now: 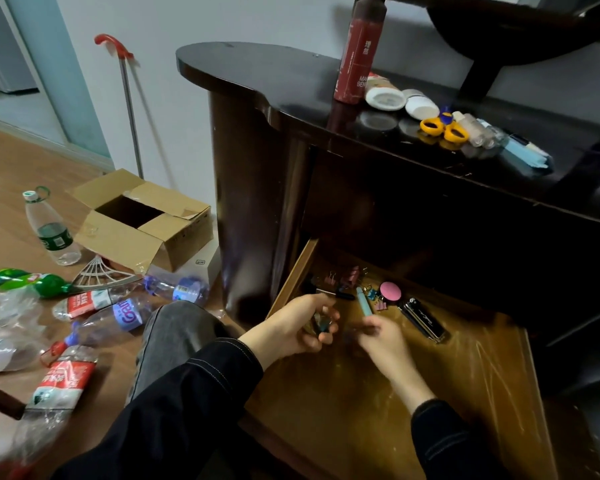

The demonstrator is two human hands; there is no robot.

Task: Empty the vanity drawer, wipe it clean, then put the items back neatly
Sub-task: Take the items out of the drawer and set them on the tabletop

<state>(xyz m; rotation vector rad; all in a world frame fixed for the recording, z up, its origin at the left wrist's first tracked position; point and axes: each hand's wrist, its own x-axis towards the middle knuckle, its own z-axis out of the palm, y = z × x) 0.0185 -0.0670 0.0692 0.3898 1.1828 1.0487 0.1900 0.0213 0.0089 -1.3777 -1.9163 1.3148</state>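
Small items [321, 324] are held in the curled left hand [300, 325] above the back left corner of the drawer [430, 393]; grip of the blurred right hand [383, 337] cannot be told; pieces could be spilled if more clips [347, 277] are crammed in

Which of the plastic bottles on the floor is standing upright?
The clear bottle with the green label, left of the cardboard box; all the others lie on their sides.

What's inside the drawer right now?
At the back of the drawer: binder clips, a light blue tube, a round pink disc, a long black case. The left hand grips a small item, mostly hidden in its grip; the right hand is blurred.
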